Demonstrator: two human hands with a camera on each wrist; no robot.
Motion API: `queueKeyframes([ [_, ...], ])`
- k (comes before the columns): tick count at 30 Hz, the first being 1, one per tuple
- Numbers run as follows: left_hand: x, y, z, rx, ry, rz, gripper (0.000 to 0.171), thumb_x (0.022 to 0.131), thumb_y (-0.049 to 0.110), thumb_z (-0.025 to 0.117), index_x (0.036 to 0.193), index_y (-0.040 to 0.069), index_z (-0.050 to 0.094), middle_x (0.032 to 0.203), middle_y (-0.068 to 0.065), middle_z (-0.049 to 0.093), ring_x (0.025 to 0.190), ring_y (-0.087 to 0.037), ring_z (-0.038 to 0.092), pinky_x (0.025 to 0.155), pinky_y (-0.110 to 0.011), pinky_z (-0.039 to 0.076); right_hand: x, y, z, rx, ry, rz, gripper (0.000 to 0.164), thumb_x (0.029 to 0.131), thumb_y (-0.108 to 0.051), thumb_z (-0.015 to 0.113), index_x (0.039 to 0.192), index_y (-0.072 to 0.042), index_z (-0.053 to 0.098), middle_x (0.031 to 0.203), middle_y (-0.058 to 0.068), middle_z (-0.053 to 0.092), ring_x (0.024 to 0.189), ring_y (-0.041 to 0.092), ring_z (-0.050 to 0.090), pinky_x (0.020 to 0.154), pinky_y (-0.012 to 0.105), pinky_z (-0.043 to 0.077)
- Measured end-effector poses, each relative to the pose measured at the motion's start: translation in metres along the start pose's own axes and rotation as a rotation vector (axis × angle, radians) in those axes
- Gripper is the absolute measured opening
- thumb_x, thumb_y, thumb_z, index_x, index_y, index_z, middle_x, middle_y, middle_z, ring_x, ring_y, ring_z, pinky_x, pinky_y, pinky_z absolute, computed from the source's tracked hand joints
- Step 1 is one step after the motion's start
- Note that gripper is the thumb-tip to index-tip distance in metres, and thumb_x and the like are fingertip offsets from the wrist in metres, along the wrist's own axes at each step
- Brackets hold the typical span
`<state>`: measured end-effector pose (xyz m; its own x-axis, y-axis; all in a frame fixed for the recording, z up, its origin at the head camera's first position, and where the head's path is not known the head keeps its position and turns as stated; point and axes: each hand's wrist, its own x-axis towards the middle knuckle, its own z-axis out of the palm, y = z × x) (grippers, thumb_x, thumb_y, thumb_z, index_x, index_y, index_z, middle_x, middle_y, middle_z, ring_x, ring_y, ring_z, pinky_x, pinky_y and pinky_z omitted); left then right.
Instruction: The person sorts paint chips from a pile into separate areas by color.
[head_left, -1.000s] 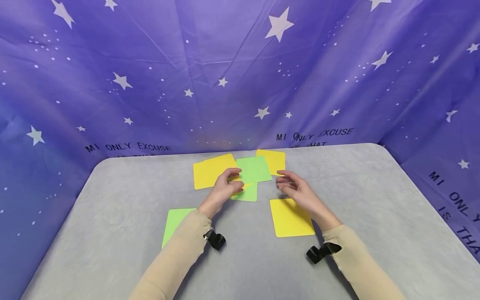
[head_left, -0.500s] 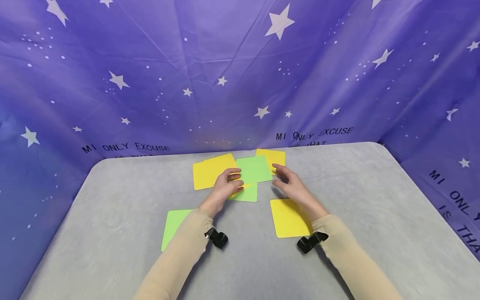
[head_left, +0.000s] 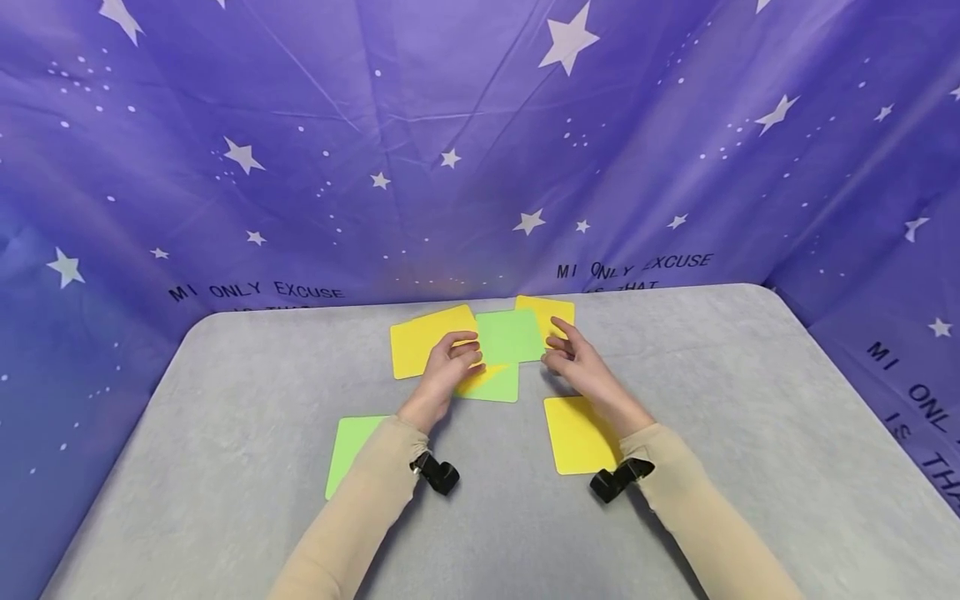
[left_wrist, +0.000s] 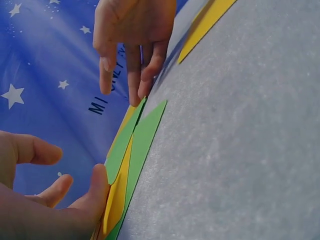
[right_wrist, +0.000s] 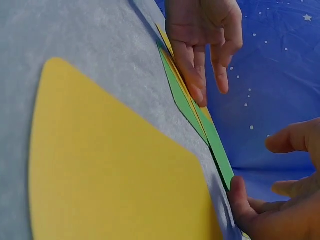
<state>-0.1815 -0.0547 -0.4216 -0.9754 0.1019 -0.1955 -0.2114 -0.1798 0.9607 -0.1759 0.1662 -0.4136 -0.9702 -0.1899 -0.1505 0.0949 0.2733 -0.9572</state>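
The upper green card (head_left: 510, 337) is lying at the heart of the cluster near the table's back edge, overlapping its neighbours! It's looking thin and flat, so I'm judging it light, fairly stiff, likely slippery over other cards and prone to creasing if pinched hard; its left and right edges are offering the best hold, thumbs low, fingers behind. On one side the left hand (head_left: 447, 371) is bending its fingers loosely, a broad gap showing between thumb and fingers, the thumb tip seeming to meet the card's edge. Opposite, the right hand (head_left: 588, 367) is also standing wide, its thumb at the near right corner, the other fingers spreading clear; neither is gripping anything. Counting up: three green cards are showing, with the lower green card (head_left: 505, 386) peeping out below and the outlying green card (head_left: 351, 446) lying partly behind the left sleeve (head_left: 348, 512). At least three yellow cards are showing: the left yellow card (head_left: 420, 343), whose stepped edge is hinting at another, the back yellow card (head_left: 551, 308), and the near yellow card (head_left: 579, 437) sitting alone. Two black wrist cameras are riding the cuffs, one grey table (head_left: 750, 417) is bearing everything, and a starry purple backdrop (head_left: 300, 192) is hanging behind.
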Motion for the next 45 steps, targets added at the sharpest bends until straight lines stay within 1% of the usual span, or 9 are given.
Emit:
queueKeyframes([
  [3,-0.001,0.001,0.0,-0.01,-0.016,-0.022,0.04,0.091,-0.008,0.051,0.131,-0.009,0.045,0.13,-0.028,0.047,0.116,-0.035,0.05,0.093,-0.039,0.05,0.0,0.001,0.002,-0.002,0.006,0.008,0.07,0.096,-0.007,0.052,0.154,-0.006,0.015,0.147,0.028,0.032,0.126,0.038,0.041,0.099,0.043,0.042],
  [6,-0.002,0.001,-0.001,-0.057,-0.012,-0.048,0.04,0.091,-0.009,0.052,0.131,-0.008,0.045,0.13,-0.027,0.047,0.115,-0.033,0.05,0.094,-0.039,0.049,0.0,0.002,0.003,0.009,0.017,0.018,0.068,0.094,-0.004,0.052,0.153,-0.003,0.018,0.143,0.029,0.036,0.117,0.035,0.047,0.09,0.036,0.047],
  [11,-0.005,0.0,-0.005,-0.098,-0.007,-0.075,0.04,0.091,-0.007,0.053,0.131,-0.007,0.046,0.127,-0.026,0.05,0.111,-0.03,0.052,0.094,-0.039,0.049,-0.004,0.004,0.004,0.025,0.033,0.017,0.062,0.093,-0.002,0.052,0.15,0.002,0.025,0.132,0.028,0.043,0.101,0.026,0.052,0.08,0.028,0.049],
  [14,-0.009,0.001,-0.006,-0.065,-0.021,-0.073,0.043,0.089,-0.007,0.054,0.131,-0.005,0.046,0.125,-0.025,0.053,0.104,-0.027,0.055,0.093,-0.038,0.049,-0.007,0.005,0.003,0.028,0.035,0.007,0.06,0.093,-0.001,0.053,0.148,0.004,0.029,0.128,0.027,0.044,0.095,0.022,0.052,0.076,0.026,0.049],
  [18,-0.014,0.001,-0.006,0.017,-0.046,-0.047,0.046,0.086,-0.007,0.054,0.132,-0.003,0.046,0.118,-0.022,0.057,0.093,-0.023,0.057,0.089,-0.037,0.05,-0.013,0.007,0.004,0.033,0.041,-0.019,0.061,0.09,0.002,0.056,0.146,0.006,0.032,0.122,0.025,0.046,0.091,0.018,0.051,0.072,0.022,0.049],
  [24,-0.019,-0.005,-0.008,0.094,-0.091,-0.017,0.043,0.088,-0.006,0.056,0.13,-0.004,0.047,0.109,-0.019,0.058,0.088,-0.018,0.058,0.088,-0.034,0.051,-0.021,0.01,0.004,0.052,0.039,-0.056,0.063,0.085,0.01,0.059,0.143,0.008,0.035,0.111,0.018,0.043,0.079,0.013,0.042,0.063,0.018,0.041],
  [29,-0.024,-0.008,-0.009,0.115,-0.107,0.002,0.044,0.086,-0.008,0.059,0.128,-0.005,0.048,0.105,-0.017,0.058,0.085,-0.015,0.059,0.085,-0.034,0.052,-0.029,0.012,0.004,0.084,0.024,-0.053,0.062,0.084,0.013,0.058,0.142,0.008,0.037,0.108,0.015,0.041,0.077,0.013,0.038,0.061,0.018,0.038],
  [38,-0.034,-0.009,-0.014,0.139,-0.116,0.032,0.048,0.081,-0.009,0.062,0.127,0.0,0.051,0.099,-0.012,0.057,0.082,-0.014,0.058,0.074,-0.027,0.049,-0.043,0.006,0.008,0.12,-0.003,-0.071,0.062,0.083,0.013,0.058,0.142,0.008,0.038,0.109,0.016,0.04,0.076,0.012,0.038,0.063,0.018,0.038],
  [45,-0.04,-0.011,-0.02,0.1,-0.138,0.015,0.053,0.082,-0.012,0.061,0.132,0.001,0.049,0.1,-0.011,0.053,0.083,-0.015,0.058,0.076,-0.029,0.051,-0.048,0.004,0.014,0.128,-0.025,-0.069,0.064,0.083,0.011,0.06,0.143,0.007,0.037,0.109,0.014,0.041,0.075,0.011,0.041,0.063,0.017,0.039],
])
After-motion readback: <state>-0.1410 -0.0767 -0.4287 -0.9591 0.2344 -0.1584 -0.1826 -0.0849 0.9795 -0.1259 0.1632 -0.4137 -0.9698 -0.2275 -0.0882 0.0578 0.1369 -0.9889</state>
